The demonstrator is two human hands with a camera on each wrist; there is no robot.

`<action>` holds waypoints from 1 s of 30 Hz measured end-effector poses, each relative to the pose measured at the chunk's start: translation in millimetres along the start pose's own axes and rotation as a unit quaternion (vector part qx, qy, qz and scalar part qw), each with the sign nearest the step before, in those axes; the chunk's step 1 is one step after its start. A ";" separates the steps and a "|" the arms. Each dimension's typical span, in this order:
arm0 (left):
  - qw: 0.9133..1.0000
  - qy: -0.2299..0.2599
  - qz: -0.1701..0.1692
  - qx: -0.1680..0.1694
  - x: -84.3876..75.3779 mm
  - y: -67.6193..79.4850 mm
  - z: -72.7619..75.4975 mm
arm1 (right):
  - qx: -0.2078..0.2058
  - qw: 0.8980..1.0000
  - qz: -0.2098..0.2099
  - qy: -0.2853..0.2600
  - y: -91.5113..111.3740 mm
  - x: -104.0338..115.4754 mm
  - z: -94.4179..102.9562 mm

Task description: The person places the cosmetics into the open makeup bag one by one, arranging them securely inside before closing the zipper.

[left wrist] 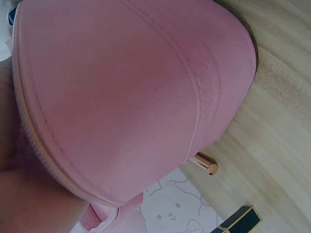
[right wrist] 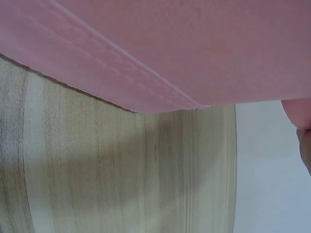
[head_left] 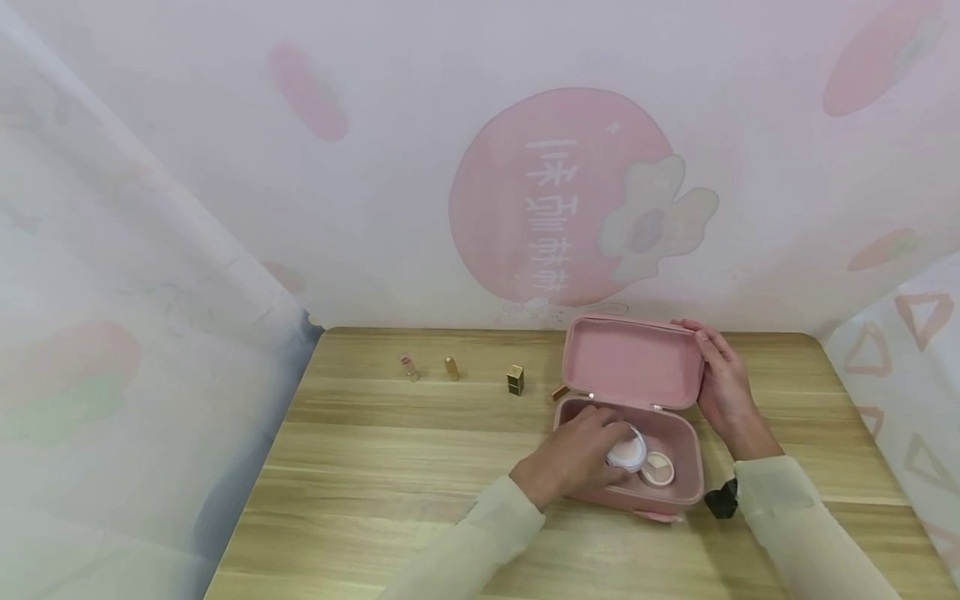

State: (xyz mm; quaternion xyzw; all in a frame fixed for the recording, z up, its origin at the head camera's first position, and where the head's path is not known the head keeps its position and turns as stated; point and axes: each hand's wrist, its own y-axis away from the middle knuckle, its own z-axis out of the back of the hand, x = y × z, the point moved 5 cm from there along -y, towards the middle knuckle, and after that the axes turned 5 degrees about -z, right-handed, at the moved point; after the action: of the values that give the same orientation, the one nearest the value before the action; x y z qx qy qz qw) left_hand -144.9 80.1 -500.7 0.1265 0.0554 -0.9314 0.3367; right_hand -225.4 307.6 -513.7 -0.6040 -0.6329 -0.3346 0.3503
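Note:
A pink makeup case point(head_left: 692, 467) stands on the wooden table with its lid point(head_left: 633, 362) raised at the back. My left hand point(head_left: 573, 457) reaches into the case and grips a round white compact point(head_left: 628, 452) at its edge. Beside the compact, inside the case, lies a small round palette point(head_left: 658, 468) with sections. My right hand point(head_left: 727, 387) holds the right edge of the lid. In the left wrist view the case's pink wall point(left wrist: 116, 97) hides the left fingers. The right wrist view is mostly pink case surface point(right wrist: 204, 53), with a fingertip at the right edge.
Left of the case stand a clear-and-pink lipstick point(head_left: 408, 367), a gold tube point(head_left: 452, 368) and a black-and-gold lipstick point(head_left: 515, 380). A rose-gold tube point(head_left: 559, 392) lies against the case's back left corner. A patterned curtain point(head_left: 390, 208) hangs behind the table point(head_left: 360, 467).

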 end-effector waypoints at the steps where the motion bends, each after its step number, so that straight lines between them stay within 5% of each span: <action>1: 1.000 -0.002 0.000 0.003 0.0 -0.7 -0.4 | 0.001 1.000 0.001 -0.002 -0.1 -0.1 0.0; 30: 0.996 -0.046 -0.041 0.070 1.8 -12.3 -9.3 | 0.000 1.000 -0.013 0.000 2.4 0.8 -2.0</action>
State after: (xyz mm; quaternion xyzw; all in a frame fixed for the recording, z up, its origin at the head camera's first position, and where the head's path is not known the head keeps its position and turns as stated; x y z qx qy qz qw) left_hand -152.3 90.2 -510.0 0.1048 -0.0202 -0.9509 0.2905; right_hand -222.9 306.5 -512.0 -0.5956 -0.6406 -0.3391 0.3462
